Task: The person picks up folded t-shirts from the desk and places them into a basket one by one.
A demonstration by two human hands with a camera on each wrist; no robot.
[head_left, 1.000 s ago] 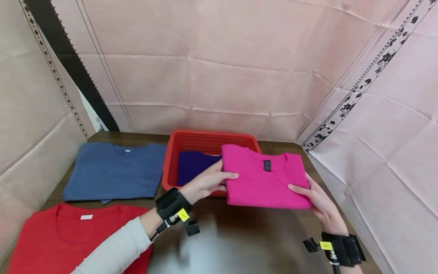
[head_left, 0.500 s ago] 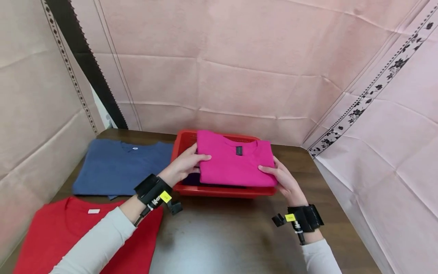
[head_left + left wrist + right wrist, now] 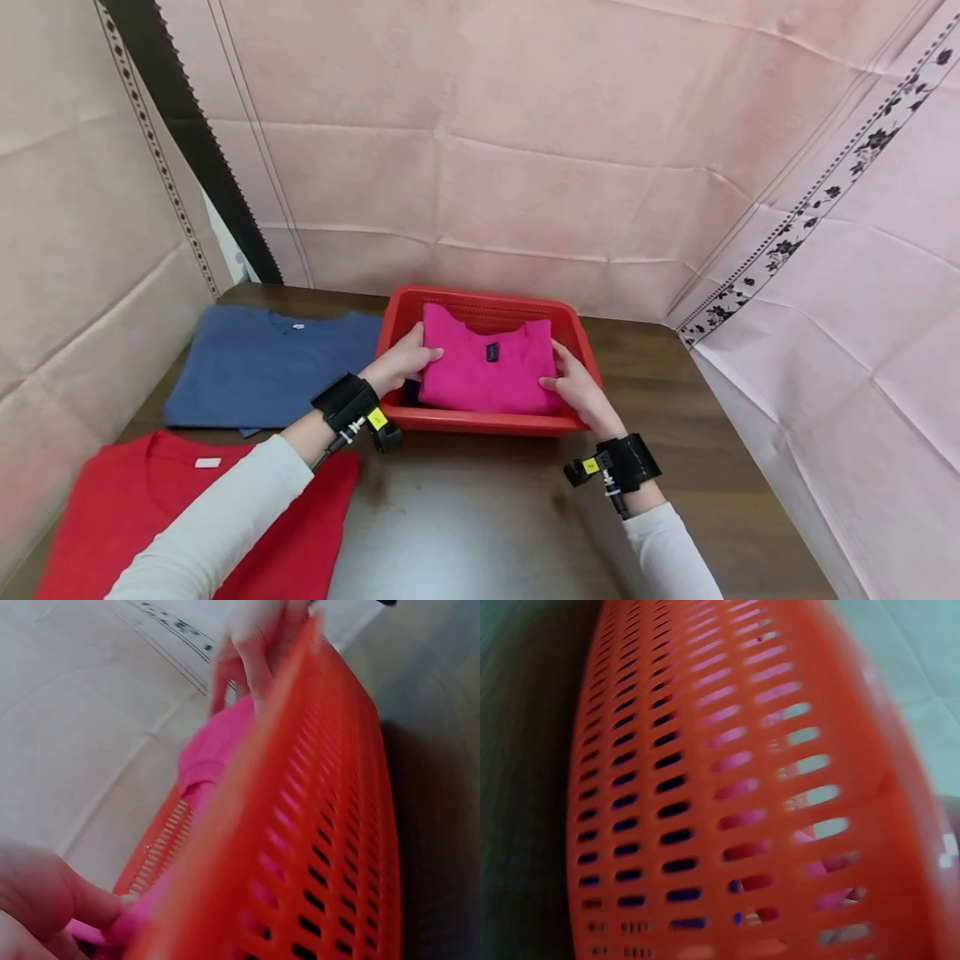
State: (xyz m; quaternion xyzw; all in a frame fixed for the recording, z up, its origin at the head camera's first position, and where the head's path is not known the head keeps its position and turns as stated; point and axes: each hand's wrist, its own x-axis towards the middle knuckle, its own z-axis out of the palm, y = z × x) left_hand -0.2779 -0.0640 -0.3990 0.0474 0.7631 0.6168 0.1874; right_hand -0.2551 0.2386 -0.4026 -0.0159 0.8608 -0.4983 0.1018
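Note:
A folded pink T-shirt [image 3: 487, 375] with a dark neck label lies within the walls of the red plastic basket [image 3: 480, 425]. At its left edge my left hand [image 3: 405, 360] pinches the cloth, thumb on top. My right hand [image 3: 577, 385] holds the opposite edge the same way, the thumb over the fabric. Both hands reach over the basket's rim. In the left wrist view the pink T-shirt [image 3: 217, 746] sags between the two hands behind the slotted wall. Dark blue cloth [image 3: 676, 810] shows through the lower slots in the right wrist view, beneath the pink.
A folded blue T-shirt [image 3: 255, 371] lies left of the basket on the wooden table [image 3: 480, 517]. In front of it, a red T-shirt [image 3: 112, 517] is partly covered by my left sleeve. Pale fabric walls [image 3: 525, 150] close off the back and sides.
Both hands have carried the pink T-shirt leftward from over the basket's right side, then lowered it inside. It now covers most of the dark blue cloth.

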